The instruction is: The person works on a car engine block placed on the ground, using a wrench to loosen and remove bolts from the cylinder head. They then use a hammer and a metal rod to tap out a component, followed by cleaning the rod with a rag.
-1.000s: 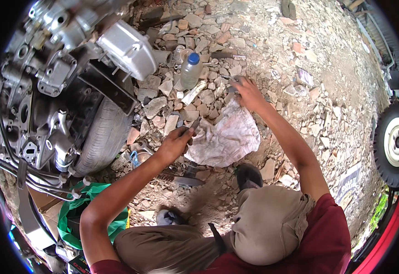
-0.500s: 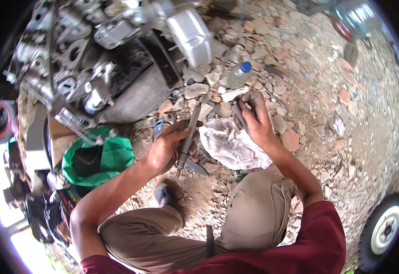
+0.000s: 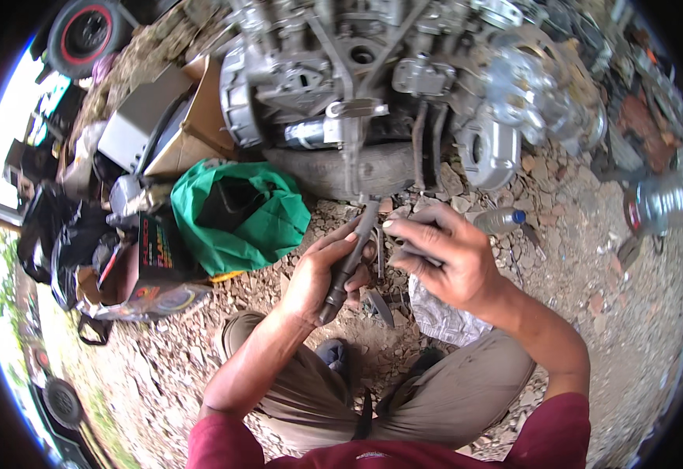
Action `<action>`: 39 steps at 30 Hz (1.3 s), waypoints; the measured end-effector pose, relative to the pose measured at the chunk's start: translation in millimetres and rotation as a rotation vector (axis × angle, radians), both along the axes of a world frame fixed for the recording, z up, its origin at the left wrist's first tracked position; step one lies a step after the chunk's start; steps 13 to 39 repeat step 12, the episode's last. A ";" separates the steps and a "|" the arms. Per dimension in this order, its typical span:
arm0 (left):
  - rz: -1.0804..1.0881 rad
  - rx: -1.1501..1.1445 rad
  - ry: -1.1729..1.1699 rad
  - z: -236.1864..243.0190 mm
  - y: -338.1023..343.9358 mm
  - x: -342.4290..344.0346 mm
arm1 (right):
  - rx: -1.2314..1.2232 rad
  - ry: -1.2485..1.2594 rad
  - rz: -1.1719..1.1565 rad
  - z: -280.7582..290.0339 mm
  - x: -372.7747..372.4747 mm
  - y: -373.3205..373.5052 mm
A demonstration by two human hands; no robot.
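Observation:
In my left hand (image 3: 319,273) is a slim, stepped dark metal rod (image 3: 349,262), shaped like a fuel injector. The fingers wrap round its middle, and it slants with its upper end away from me. My right hand (image 3: 455,258) is bent beside that upper end, fingertips close to it; whether they touch I cannot tell. A small dark piece (image 3: 418,252) shows between the right thumb and fingers, its kind unclear. Below the right hand a whitish, stained cloth (image 3: 443,313) lies on the ground, partly covered by my wrist and knee.
A large metal engine (image 3: 310,86) rests on a tyre (image 3: 380,168) ahead. To the left are a green bag (image 3: 279,223), a cardboard box (image 3: 204,117) and a dark printed box (image 3: 157,258). A blue-capped bottle (image 3: 498,222) lies at right on rubble; a larger clear bottle (image 3: 662,205) is farther right.
The view has swung left, bringing more of the engine and bags into sight. My right hand has come across from beside the cloth to the upper end of the rod, still held in my left.

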State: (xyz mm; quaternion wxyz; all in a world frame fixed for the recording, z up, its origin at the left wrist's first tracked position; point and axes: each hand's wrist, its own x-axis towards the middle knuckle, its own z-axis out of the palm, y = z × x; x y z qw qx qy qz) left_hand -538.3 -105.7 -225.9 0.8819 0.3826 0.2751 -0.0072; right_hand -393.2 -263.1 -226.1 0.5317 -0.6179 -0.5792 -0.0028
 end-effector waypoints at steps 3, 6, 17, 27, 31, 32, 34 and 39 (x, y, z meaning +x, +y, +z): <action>-0.040 -0.117 -0.012 -4.1 13.6 -18.4 | -0.075 -0.094 -0.042 2.4 -29.4 24.4; -0.116 0.090 0.026 0.1 15.0 -36.2 | -0.178 -0.129 0.041 -6.5 -64.2 24.1; -0.127 0.029 -0.233 -3.4 57.0 -62.6 | -0.159 -0.292 -0.112 -1.8 -69.0 52.3; -0.127 0.029 -0.233 -3.4 57.0 -62.6 | -0.159 -0.292 -0.112 -1.8 -69.0 52.3; -0.127 0.029 -0.233 -3.4 57.0 -62.6 | -0.159 -0.292 -0.112 -1.8 -69.0 52.3; -0.127 0.029 -0.233 -3.4 57.0 -62.6 | -0.159 -0.292 -0.112 -1.8 -69.0 52.3; -0.127 0.029 -0.233 -3.4 57.0 -62.6 | -0.159 -0.292 -0.112 -1.8 -69.0 52.3; -0.127 0.029 -0.233 -3.4 57.0 -62.6 | -0.159 -0.292 -0.112 -1.8 -69.0 52.3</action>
